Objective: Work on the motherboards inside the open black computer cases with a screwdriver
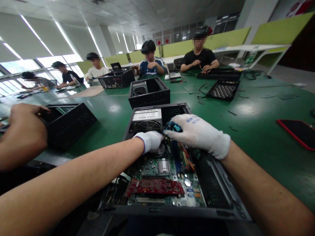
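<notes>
An open black computer case [216,183] lies in front of me with a green motherboard [152,167] inside. A red card [155,187] crosses the board near the close edge. At the far left of the case is a power supply [147,115] with a round fan grille. My right hand [197,131], in a white glove, is closed around a teal and black object [175,126], perhaps a tool handle, above the board. My gloved left hand [153,141] reaches in just below the fan; its fingertips are bent down among cables, and what they hold is hidden.
Another black case [150,95] stands just beyond mine. A co-worker's arm [27,134] reaches over a case [69,124] at the left. A black tray [223,89], loose cables and a red-edged mat [297,132] lie to the right. Several people sit across the green table [118,101].
</notes>
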Available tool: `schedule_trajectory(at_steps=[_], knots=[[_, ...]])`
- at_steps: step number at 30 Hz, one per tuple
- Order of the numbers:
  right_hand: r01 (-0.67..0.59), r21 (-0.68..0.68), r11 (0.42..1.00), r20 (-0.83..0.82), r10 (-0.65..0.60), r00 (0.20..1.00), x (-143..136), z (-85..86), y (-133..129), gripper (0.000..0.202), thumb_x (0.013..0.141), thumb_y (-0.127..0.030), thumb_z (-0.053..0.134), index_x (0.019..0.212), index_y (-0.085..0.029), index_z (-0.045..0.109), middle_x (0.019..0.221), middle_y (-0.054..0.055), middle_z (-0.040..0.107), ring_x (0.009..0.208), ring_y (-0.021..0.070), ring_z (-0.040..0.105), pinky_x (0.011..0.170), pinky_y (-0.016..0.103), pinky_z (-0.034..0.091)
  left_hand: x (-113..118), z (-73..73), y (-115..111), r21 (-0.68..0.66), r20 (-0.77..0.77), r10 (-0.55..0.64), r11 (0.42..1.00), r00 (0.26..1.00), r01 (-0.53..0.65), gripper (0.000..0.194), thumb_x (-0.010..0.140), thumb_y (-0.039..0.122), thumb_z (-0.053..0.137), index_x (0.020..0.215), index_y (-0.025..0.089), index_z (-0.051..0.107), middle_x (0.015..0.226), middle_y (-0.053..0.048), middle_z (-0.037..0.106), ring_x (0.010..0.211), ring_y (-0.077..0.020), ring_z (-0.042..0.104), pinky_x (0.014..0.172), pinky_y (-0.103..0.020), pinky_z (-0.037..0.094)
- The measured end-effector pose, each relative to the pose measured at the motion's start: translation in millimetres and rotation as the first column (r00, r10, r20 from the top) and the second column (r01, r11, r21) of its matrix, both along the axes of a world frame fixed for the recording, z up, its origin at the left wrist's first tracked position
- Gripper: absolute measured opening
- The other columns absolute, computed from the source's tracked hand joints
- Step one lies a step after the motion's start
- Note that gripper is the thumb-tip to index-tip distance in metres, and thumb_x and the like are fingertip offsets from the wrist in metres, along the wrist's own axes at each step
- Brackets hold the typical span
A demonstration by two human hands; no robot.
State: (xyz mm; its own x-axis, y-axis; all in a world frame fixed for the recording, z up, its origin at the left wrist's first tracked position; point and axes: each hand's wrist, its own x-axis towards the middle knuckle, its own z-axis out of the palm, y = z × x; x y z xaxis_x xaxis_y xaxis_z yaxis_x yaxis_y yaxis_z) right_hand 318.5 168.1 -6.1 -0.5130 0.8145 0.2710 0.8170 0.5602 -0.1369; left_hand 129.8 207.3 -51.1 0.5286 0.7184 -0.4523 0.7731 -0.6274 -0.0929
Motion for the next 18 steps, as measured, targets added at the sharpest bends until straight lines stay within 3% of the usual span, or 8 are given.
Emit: schedule_trajectory(at_steps=[5,18], knots=[[-0.008,-0.006,1.0,-0.002,0.008,1.0,-0.1,0.3,-0.3,0.05,0.099,-0.06,0.054,0.111,-0.015,0.072,0.109,0.013,0.076,0.098,0.0272,0.07,0.086,0.035,0.047,3.1,5.1,-3.8,-0.012,-0.017,-0.001,1.0,1.0,0.0,0.055,0.082,0.03,0.079,0.133,0.014,0.067,0.138,-0.016,0.069,0.126,-0.0323,0.067,0.107,-0.035,0.053],[0.004,-0.023,1.0,-0.002,-0.004,1.0,-0.2,2.4,-1.7,0.051,0.099,-0.06,0.055,0.116,-0.015,0.072,0.112,0.013,0.076,0.098,0.0266,0.07,0.085,0.035,0.046,3.3,0.3,-2.6,0.01,-0.026,-0.03,0.999,0.999,0.03,0.07,0.078,0.034,0.085,0.141,0.013,0.061,0.143,-0.015,0.066,0.133,-0.0308,0.061,0.115,-0.033,0.046]])
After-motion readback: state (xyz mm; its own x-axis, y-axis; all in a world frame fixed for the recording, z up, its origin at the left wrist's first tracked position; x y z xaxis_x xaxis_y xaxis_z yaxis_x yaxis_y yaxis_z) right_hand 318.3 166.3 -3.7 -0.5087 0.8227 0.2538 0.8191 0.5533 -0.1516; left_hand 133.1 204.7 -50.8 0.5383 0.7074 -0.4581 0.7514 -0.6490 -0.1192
